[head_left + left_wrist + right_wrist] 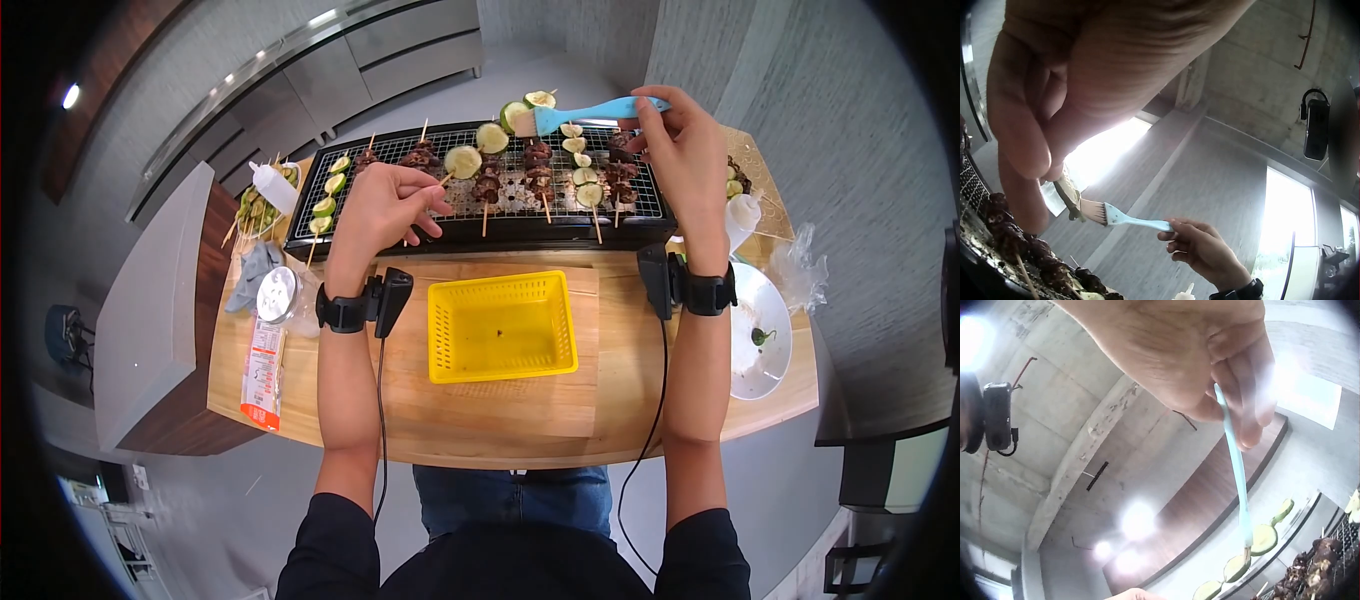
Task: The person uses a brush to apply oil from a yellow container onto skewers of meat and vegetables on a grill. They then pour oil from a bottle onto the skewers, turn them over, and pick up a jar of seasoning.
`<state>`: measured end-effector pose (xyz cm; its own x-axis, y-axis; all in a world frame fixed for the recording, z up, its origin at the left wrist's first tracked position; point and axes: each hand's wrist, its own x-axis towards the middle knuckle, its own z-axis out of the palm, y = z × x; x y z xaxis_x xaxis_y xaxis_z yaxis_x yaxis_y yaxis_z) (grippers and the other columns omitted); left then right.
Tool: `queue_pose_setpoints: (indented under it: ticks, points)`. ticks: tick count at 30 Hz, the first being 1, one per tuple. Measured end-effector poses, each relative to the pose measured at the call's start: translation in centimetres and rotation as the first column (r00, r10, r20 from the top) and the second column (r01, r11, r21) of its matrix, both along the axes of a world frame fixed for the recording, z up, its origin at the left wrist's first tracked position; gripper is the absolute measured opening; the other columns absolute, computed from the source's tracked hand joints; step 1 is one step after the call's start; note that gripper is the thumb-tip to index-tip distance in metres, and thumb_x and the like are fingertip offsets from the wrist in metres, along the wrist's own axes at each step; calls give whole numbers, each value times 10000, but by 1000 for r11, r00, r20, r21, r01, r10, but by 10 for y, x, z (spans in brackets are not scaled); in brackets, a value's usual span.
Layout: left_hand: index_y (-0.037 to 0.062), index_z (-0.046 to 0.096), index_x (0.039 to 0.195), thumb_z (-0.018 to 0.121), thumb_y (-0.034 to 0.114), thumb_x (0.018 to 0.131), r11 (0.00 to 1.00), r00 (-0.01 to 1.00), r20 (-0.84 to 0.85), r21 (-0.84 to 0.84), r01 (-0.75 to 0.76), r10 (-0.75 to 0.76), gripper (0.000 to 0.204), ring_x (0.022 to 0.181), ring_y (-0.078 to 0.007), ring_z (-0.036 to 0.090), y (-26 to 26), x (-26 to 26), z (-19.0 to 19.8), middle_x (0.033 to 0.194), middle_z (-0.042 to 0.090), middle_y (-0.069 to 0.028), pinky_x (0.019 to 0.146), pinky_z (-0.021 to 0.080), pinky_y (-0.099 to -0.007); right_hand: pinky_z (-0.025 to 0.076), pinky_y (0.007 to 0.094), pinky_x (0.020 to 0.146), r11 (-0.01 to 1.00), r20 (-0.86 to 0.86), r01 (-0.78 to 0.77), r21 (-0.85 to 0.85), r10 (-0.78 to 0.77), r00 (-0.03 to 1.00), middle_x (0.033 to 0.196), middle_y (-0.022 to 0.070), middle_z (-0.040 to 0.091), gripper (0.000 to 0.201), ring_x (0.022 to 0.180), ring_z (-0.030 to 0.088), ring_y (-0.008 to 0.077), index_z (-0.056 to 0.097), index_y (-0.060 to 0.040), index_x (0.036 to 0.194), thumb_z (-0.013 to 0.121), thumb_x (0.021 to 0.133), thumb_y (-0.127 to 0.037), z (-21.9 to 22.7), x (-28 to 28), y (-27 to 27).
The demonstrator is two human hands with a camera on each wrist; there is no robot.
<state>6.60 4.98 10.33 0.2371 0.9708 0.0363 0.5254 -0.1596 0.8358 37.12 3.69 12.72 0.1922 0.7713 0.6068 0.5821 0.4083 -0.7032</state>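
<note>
My left hand [385, 208] pinches the stick end of a skewer of green-rimmed zucchini slices [462, 162], tilted up and away over the grill [400, 243]. My right hand [688, 150] grips the handle of a light-blue basting brush [590, 111] from the right. Its bristles [1093, 211] meet one of the far slices. In the right wrist view the brush tip overlaps a zucchini slice [1237, 569]. Below, on the wire rack, lie several meat skewers [487, 187] and a zucchini skewer [589, 194], with another zucchini skewer [323, 207] at the left end.
A yellow basket [503, 376] stands on the wooden board before the grill. Left are a squeeze bottle [274, 188], grey cloth [257, 273], shaker jar [278, 293] and packet [262, 372]. Right are another bottle [741, 217], a white plate [778, 360] and a plastic bag [802, 265].
</note>
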Motion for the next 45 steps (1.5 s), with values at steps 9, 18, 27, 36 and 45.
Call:
queue_pose_setpoints:
  ticks: [9, 18, 27, 36, 45]
  points:
    - [-62, 666, 1057, 624, 170, 930, 1000, 1000, -4, -17, 1, -1, 268, 648, -152, 711, 1, 1, -1, 866, 730, -139, 459, 507, -215, 501, 246, 547, 996, -100, -85, -6, 84, 991, 800, 78, 727, 198, 638, 681, 116, 636, -22, 1099, 561, 961, -142, -2, -2, 2]
    - [-77, 667, 1047, 614, 159, 924, 1000, 1000, 15, -13, 2, -2, 272, 641, -150, 710, 0, 0, 1, 853, 732, -138, 463, 511, -219, 508, 272, 572, 999, 18, 31, -19, -30, 999, 792, 76, 725, 193, 620, 680, 143, 637, -32, 1082, 557, 957, -156, -2, 3, 2]
    - [-88, 669, 1040, 613, 146, 918, 999, 999, 22, -16, -29, 29, 270, 643, -153, 712, -1, 1, 3, 845, 733, -139, 464, 512, -223, 514, 271, 590, 997, -41, 75, 32, -73, 996, 810, 97, 729, 204, 624, 684, 148, 644, -13, 1077, 560, 958, -156, 0, 9, 1]
    - [-94, 674, 1027, 609, 121, 911, 1000, 1000, 16, -18, -6, 6, 254, 639, -158, 713, -1, 2, 1, 836, 732, -140, 461, 518, -226, 515, 260, 586, 994, -76, 88, 71, -82, 994, 822, 108, 731, 224, 628, 687, 144, 649, 0, 1092, 564, 959, -159, -1, 10, 4]
    - [-96, 671, 1025, 604, 129, 913, 1000, 1000, 12, -3, -17, 17, 260, 642, -161, 714, -1, 1, 3, 834, 732, -144, 467, 521, -228, 513, 275, 579, 991, -3, 129, 36, -129, 992, 807, 99, 730, 228, 623, 699, 160, 650, -11, 1085, 563, 960, -181, -4, 14, 6]
